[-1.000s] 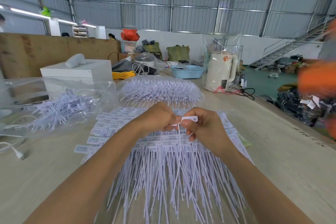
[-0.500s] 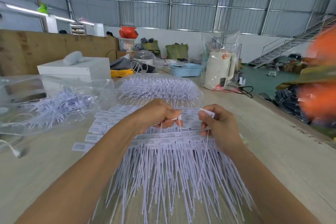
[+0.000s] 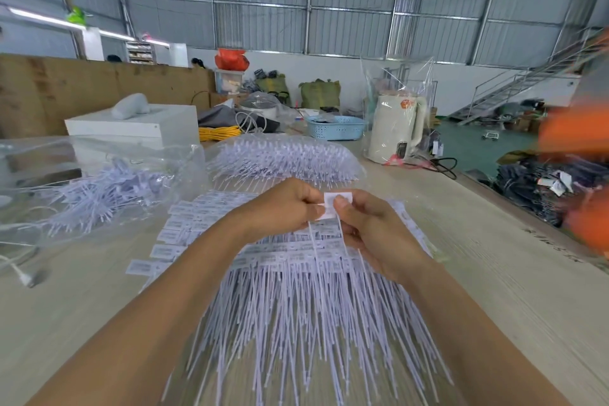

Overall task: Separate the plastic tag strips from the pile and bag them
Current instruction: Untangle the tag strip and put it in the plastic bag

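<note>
Both hands are raised a little above the big fan of white tag strips [image 3: 296, 300] that lies spread over the pale wooden worktop [image 3: 494, 290], label ends away from the person and thin tails running back toward them. The left hand [image 3: 280, 208] is curled, knuckles up, its grip closed on the left edge of a single strip's flat white label [image 3: 336, 206]; the right hand [image 3: 372, 234] meets it from the other side, thumb pressed on the face of that same label and fingers folded beneath. So each hand is grasping the one tag strip, and its thin tail hangs down between the wrists into the pile below. Rows of the pile's printed labels show to the left of the left wrist, lying flat on the wood. Beyond the hands sits a clear plastic bag [image 3: 283, 158] packed with more strips, lying on its side, and to the far left a second, looser clear bag [image 3: 108, 188] holds a tangled bunch of them. Behind that bag stands a white box [image 3: 131, 128] with a pale rounded object on top. Farther back there is a coil of yellow cable [image 3: 219, 133], a light blue basket [image 3: 336, 127] and a cream kettle [image 3: 395, 128] wrapped in clear film, with a black cord trailing beside it. A white plug and cable [image 3: 24, 270] lie at the left edge. On the right, something orange [image 3: 580, 175] is blurred and I cannot tell what it is.
</note>
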Demonstrator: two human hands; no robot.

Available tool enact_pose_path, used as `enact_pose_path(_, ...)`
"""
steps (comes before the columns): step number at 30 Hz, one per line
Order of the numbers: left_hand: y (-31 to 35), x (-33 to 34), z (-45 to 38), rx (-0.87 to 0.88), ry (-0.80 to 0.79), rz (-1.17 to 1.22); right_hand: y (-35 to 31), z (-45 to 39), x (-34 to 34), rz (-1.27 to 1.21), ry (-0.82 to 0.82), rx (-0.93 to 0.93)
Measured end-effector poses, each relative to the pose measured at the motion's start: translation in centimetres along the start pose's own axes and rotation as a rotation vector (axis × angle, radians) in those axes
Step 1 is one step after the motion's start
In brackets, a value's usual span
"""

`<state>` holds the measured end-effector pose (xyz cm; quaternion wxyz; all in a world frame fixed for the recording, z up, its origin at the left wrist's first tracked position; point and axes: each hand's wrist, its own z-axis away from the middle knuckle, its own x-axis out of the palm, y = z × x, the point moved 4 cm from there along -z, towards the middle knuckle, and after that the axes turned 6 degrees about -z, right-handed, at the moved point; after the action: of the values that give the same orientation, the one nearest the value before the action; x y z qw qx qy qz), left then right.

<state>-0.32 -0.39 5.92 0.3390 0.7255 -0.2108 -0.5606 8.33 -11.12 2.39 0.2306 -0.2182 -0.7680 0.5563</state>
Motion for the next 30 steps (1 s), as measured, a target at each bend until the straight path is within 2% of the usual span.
enact_pose_path(5,0.3,-0.1,0.1,0.052,-0.007,0.127,0.1,0.3,0.3,0.077,0.035,0.021)
enact_pose_path(11,0.2,-0.6,-0.5,-0.018,0.138,0.455,-0.8,0.4,-0.7,-0.067,0.216,-0.026)
enact_pose_path(16,-0.8,-0.2,-0.7,-0.111,0.213,0.472,-0.5,0.6,-0.7,-0.106,0.168,0.015)
enact_pose_path(22,-0.9,0.4,-0.8,-0.128,0.189,0.367,-0.3,0.6,-0.5,0.007,0.163,0.031)
enact_pose_path(25,-0.9,0.5,-0.7,-0.129,0.172,0.364,-0.5,0.6,-0.2,0.049,0.194,-0.053)
enact_pose_path(30,-1.1,0.7,-0.6,-0.233,0.056,0.600,-1.5,0.6,0.3,0.336,0.208,-0.315)
